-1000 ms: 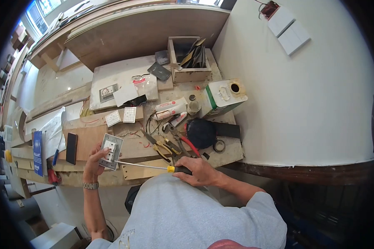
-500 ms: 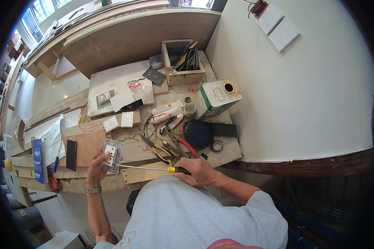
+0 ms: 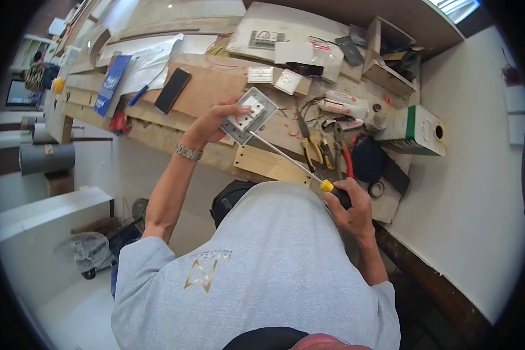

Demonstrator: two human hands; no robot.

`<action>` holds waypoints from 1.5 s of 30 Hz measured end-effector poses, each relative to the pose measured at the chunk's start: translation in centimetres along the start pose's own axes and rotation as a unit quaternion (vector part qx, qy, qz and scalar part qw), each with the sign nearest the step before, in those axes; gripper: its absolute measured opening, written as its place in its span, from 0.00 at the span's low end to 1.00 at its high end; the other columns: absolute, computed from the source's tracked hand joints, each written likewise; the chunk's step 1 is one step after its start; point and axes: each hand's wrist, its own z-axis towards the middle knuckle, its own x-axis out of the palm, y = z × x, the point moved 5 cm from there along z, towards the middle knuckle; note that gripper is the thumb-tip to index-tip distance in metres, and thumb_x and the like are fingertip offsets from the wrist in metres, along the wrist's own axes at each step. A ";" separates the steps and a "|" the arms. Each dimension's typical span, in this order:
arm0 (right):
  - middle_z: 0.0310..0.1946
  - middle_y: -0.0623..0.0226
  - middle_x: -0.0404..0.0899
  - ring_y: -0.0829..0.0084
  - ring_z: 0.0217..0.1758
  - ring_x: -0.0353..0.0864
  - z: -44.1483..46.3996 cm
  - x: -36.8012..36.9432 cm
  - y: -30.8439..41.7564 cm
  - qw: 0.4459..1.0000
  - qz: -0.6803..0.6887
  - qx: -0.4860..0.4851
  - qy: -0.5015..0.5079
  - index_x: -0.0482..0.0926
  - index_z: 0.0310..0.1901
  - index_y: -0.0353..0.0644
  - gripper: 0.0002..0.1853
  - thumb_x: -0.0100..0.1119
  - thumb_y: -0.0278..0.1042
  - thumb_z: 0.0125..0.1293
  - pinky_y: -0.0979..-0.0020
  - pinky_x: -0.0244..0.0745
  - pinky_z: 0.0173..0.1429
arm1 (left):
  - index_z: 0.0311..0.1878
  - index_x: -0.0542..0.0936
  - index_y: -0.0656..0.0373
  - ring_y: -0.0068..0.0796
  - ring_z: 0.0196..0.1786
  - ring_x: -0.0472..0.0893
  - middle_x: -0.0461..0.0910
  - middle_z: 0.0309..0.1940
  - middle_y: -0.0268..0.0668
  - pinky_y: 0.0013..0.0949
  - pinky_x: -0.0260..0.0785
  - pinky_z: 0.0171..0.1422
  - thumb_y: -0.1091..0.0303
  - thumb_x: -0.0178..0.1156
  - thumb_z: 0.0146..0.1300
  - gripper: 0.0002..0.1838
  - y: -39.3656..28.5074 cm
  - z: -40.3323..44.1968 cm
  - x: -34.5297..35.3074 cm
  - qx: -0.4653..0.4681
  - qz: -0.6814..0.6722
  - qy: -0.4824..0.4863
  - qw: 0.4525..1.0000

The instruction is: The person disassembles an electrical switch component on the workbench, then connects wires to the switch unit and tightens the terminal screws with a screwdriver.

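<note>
My left hand (image 3: 211,123) grips a grey electrical box (image 3: 267,100) with a white socket module (image 3: 249,115) in it, the thumb lying on the module. The box is held tilted above the bench's front edge. My right hand (image 3: 354,205) is closed round the yellow-and-black handle of a screwdriver (image 3: 283,154). Its long metal shaft points up and left, and the tip meets the box's lower edge; whether it sits in a screw I cannot tell. Beyond the hands lie yellow-handled pliers (image 3: 313,149) and red-handled pliers (image 3: 347,162).
A phone (image 3: 173,90), a blue box (image 3: 112,86) and a blue pen (image 3: 138,95) lie left on the workbench. White cover plates (image 3: 261,74), tubes (image 3: 345,104), a dark cap (image 3: 364,158), a tin can (image 3: 411,129) and a wooden box (image 3: 385,70) stand farther right.
The camera view has turned leftward and down, so the bench appears tilted. Both hands keep their grips, and the screwdriver tip stays at the box's edge.
</note>
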 end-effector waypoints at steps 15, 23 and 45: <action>0.45 0.48 0.83 0.50 0.47 0.85 1.0 -0.6 1.7 0.998 -0.022 -0.028 0.050 0.77 0.59 0.33 0.25 0.67 0.18 0.58 0.56 0.82 0.52 | 0.67 0.70 0.73 0.53 0.55 0.91 0.84 0.55 0.55 0.38 0.92 0.50 0.69 0.60 0.74 0.24 0.3 -0.4 0.1 0.012 -0.039 0.041 0.998; 0.46 0.49 0.84 0.50 0.43 0.85 0.4 -0.3 1.6 0.996 -0.027 -0.077 0.025 0.78 0.59 0.34 0.24 0.70 0.16 0.59 0.56 0.82 0.50 | 0.69 0.69 0.74 0.52 0.55 0.91 0.84 0.55 0.55 0.38 0.90 0.55 0.68 0.61 0.74 0.26 0.8 -0.1 -1.0 0.006 -0.029 0.027 0.999; 0.45 0.51 0.87 0.53 0.45 0.89 0.3 -0.6 1.3 0.993 -0.066 -0.099 -0.003 0.82 0.59 0.35 0.26 0.75 0.18 0.57 0.59 0.85 0.48 | 0.72 0.69 0.68 0.45 0.55 0.91 0.84 0.57 0.51 0.39 0.91 0.52 0.66 0.61 0.75 0.27 0.8 0.1 0.1 0.004 -0.052 0.075 0.996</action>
